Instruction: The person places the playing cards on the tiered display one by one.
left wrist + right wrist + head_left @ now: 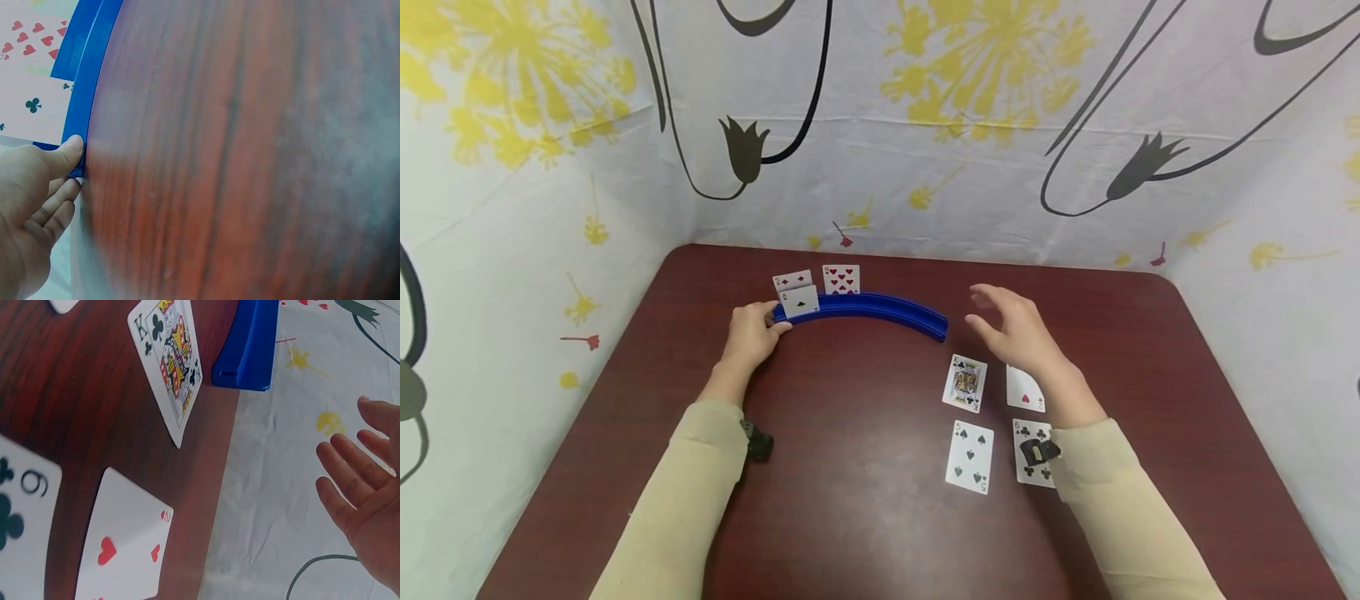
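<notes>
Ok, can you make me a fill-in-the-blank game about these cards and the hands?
1. The curved card holder is coloured ____.
2. The hand gripping the end of the card holder is the person's ____ hand.
3. Seen from the person's side, the king of clubs lies just beyond the ____ of spades.
4. The only red card lying flat on the table has the suit of ____.

Missing words: blue; left; five; hearts.

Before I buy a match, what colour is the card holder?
The card holder is blue, clearest in the head view.
</notes>
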`<state>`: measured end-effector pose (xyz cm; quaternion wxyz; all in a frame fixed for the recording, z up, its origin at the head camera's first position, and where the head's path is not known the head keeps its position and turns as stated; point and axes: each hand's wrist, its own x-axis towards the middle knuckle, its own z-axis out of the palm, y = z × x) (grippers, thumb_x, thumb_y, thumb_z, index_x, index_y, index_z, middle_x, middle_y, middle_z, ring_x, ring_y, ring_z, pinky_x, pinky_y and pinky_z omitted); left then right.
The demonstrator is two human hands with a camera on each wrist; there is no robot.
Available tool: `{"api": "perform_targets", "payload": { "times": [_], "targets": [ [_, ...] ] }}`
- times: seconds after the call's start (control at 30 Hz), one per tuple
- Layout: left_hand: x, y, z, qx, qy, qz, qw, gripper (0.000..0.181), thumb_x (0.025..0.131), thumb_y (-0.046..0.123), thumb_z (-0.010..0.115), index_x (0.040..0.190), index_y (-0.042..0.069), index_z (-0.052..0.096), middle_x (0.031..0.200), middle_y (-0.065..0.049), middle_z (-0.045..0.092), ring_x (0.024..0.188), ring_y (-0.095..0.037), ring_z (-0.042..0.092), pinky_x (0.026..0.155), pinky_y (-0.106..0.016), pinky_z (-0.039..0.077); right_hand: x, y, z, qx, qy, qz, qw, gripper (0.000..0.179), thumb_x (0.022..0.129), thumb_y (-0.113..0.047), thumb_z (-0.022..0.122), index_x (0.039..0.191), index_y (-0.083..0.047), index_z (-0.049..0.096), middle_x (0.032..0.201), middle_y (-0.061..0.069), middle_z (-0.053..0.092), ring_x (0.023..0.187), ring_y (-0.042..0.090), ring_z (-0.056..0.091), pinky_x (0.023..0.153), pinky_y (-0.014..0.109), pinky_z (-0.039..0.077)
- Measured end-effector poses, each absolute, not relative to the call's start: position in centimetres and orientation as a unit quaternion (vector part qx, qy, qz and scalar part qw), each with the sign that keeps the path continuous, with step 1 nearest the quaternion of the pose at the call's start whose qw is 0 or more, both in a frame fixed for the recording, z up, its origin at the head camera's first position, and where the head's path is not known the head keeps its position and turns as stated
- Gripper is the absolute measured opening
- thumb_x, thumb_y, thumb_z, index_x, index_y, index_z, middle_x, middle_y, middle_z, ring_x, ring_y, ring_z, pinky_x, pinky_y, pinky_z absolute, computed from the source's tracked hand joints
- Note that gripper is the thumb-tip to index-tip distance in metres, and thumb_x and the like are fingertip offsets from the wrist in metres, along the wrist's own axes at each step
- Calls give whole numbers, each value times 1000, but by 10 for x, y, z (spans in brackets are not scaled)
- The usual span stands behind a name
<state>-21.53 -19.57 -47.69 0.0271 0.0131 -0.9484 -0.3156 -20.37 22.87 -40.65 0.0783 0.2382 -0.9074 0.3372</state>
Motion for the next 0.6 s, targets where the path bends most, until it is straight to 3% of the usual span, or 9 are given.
{"api": "perform_targets", "payload": {
  "times": [0.6],
  "targets": [
    [-215,-195,-475,15,-948,-317,24,52,97,18,72,141,-5,57,117,-26,67,104,-35,66,93,-50,54,-187,258,-413,217,-912,337,84,45,96,-9,70,137,1,57,122,22,68,113,39,65,100,57,45]
  ]
}}
